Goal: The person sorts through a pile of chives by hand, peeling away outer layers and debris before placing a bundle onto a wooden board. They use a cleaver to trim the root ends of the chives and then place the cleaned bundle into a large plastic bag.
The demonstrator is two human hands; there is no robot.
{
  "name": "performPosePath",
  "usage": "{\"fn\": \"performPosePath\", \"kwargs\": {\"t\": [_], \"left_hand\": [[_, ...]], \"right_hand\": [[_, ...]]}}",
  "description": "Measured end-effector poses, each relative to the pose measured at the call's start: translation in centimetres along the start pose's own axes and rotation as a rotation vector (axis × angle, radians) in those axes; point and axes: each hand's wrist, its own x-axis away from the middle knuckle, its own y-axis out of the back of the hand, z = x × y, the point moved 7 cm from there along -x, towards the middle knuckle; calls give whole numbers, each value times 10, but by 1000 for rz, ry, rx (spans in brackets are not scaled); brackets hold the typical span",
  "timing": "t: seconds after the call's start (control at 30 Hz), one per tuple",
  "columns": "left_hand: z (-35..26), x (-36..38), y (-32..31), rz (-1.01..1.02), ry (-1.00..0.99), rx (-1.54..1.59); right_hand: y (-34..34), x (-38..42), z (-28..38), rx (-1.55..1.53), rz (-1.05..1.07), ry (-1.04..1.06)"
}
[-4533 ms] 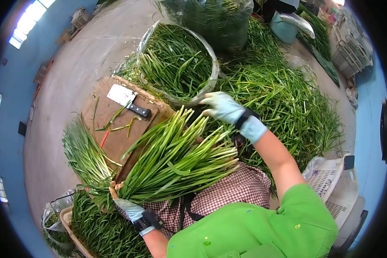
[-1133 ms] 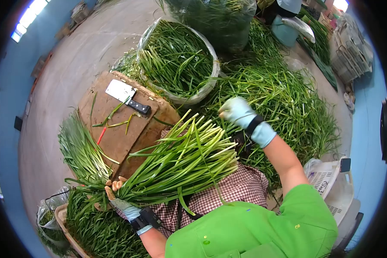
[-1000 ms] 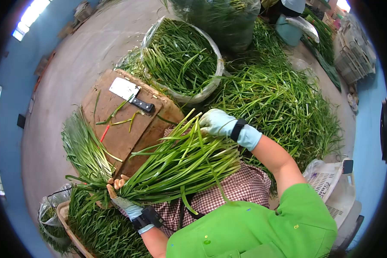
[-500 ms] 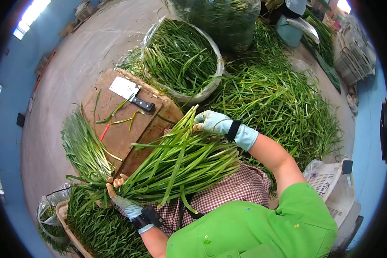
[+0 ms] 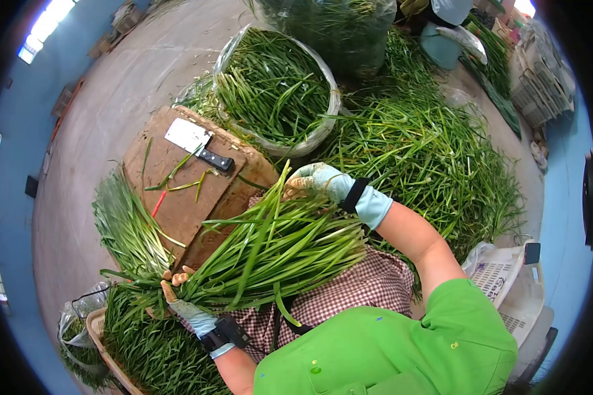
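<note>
A large bunch of garlic chives (image 5: 277, 257) lies across my lap on a checked apron (image 5: 356, 289). My left hand (image 5: 183, 299), in a pale blue glove with tan fingertips, is closed around the leafy end of the bunch. My right hand (image 5: 317, 183), gloved alike, has its fingers curled at the pale upper ends of a few stalks that stick up from the bunch. Beyond them a cleaver (image 5: 199, 144) with a black handle rests on a brown wooden block (image 5: 178, 191), among loose leaves and a red strip (image 5: 159, 203).
Trimmed chives (image 5: 128, 220) lie along the block's left side. A plastic-lined tub (image 5: 339, 99) of chives stands behind, beside a big loose heap (image 5: 428, 158). A crate (image 5: 95, 322) of greens sits at lower left, white baskets (image 5: 507, 283) at right. Someone's partly visible figure is at top right.
My right hand has shifted slightly left, and the upright stalks near it have tilted left too. My left hand stays in place on the bunch.
</note>
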Motion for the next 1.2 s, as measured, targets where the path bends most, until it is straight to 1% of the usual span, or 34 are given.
{"fn": "performPosePath", "kwargs": {"t": [0.1, 0.13, 0.23, 0.27, 0.3, 0.37, 0.4, 0.43, 0.5, 0.57, 0.6, 0.63, 0.7, 0.77, 0.83, 0.93, 0.97, 1.03, 1.07, 1.1, 1.17, 1.2], "left_hand": [[1, -3, 2, 27, 29, 29], [0, -3, 4, 26, 29, 29], [0, -4, 2, 23, 18, 5], [0, -2, 2, -22, 11, -5], [-1, -1, 4, -69, 2, -14], [-1, -1, 4, -63, 1, -7], [-1, -1, 3, -54, 5, 1], [-1, -1, 6, -57, 5, 1], [-1, -3, 5, 27, 11, -18], [-1, -4, 7, 15, 15, -13], [0, -5, 7, 4, 18, -8], [0, -4, 7, 6, 20, -7], [1, -5, 6, 12, 17, -4], [3, -5, 5, 1, 19, 6], [3, -3, 3, -9, 21, 12], [0, -2, 0, -21, 19, 16], [-2, -1, 2, -41, 4, -8], [-3, -1, 7, -61, -6, -30], [-2, -3, 9, -27, 9, -15], [-1, -4, 9, 8, 24, 1], [0, -3, 7, -6, 9, -8], [-1, -2, 7, -22, -8, -20]], "right_hand": [[-2, -7, -10, 42, 29, 56], [-8, -10, -9, 238, 22, 81], [-20, -9, -10, 259, 43, 24], [-25, -12, -13, 239, 125, 41], [-25, -11, -12, 239, 128, 39], [-37, 4, 10, 47, 190, 81], [-38, 12, 25, -96, 172, 130], [-33, 15, 33, -149, 194, 164], [-20, 28, 56, -205, 116, 244], [1, 31, 62, -103, 12, 289], [18, 27, 58, 409, -171, 260], [25, 32, 52, 828, -329, 71], [20, 26, 39, 1210, -249, 117], [4, 11, 22, 1321, -165, 309], [-19, -2, 8, 1388, -38, 212], [-38, -6, 10, 1090, -80, 158], [-40, -5, 13, 856, -116, 270], [-45, -4, 24, 678, -11, 222], [-48, -1, 26, 385, 79, 130], [-47, 8, 37, 279, 65, 124], [-45, 30, 73, 251, 51, 276], [-34, 35, 77, 144, 37, 284]]}}
